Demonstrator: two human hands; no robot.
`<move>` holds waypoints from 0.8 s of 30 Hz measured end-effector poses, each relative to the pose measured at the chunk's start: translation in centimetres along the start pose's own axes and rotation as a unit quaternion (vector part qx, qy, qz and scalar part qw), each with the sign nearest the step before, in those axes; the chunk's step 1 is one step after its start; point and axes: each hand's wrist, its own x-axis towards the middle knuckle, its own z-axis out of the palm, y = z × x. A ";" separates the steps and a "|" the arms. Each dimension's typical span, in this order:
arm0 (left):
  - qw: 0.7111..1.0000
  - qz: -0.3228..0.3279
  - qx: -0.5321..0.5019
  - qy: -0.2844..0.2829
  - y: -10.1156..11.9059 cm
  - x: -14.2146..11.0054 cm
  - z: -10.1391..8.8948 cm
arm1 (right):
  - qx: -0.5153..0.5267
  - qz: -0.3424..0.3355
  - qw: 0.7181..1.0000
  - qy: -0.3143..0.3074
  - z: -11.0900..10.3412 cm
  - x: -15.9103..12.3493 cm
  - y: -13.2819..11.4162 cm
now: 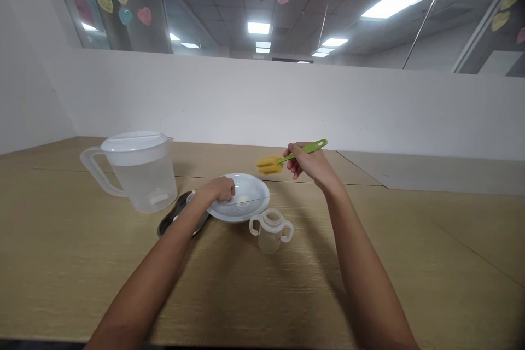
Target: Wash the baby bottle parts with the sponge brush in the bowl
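My right hand point(305, 163) is closed round the green handle of a bottle brush point(269, 164). Its yellow sponge head points left, raised above the table beyond the bowl's right side. Over the left part of a white bowl point(259, 209) is my left hand point(222, 188), fingers curled down; what they hold, if anything, is hidden. A small white round piece point(243, 202) lies in the bowl. Just in front of the bowl stands a clear baby bottle point(269, 236) with two white side handles and an open top.
A metal kidney tray point(166, 222) with small pale pieces lies partly under my left forearm. Left of it stands a lidded plastic pitcher point(143, 175). A white wall point(287, 104) with windows above runs behind the wooden table point(410, 251).
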 end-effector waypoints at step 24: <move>0.865 0.173 -0.368 0.293 3.3 -3.3 -4.6 | 0.070 -0.048 0.996 -0.004 1.1 -1.1 -1.2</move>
